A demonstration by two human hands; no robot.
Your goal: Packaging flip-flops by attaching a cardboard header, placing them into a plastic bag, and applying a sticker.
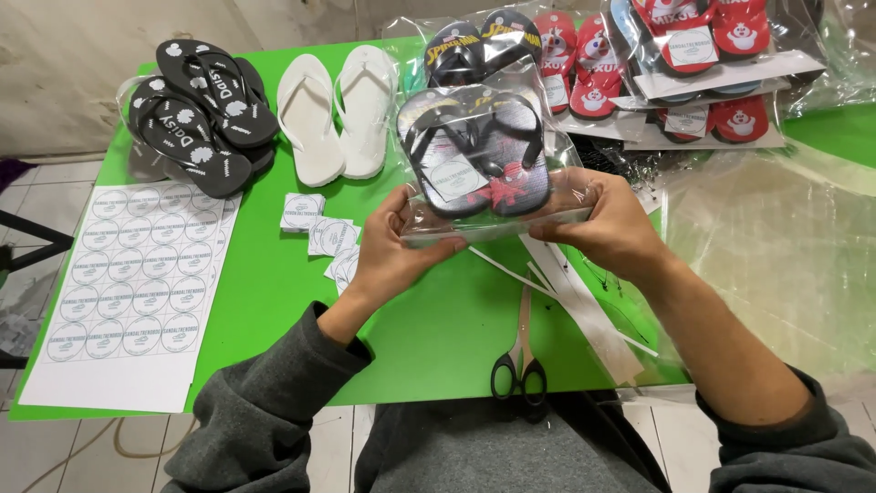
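both hands hold the bagged sandals above the green table: the left hand pinches the bag's lower left edge, the right hand clamps the lower right corner. the clear plastic looks slick, so a loose pinch could likely let the pair slide or tilt. just below lie paper strips and scissors; cut labels sit near the left wrist.

A single view is given, taken from a camera worn on the head and aimed steeply down and forward. The bright green flat surface is seen from its near edge, at close range, across to its far edge. Both forearms enter from the bottom corners.
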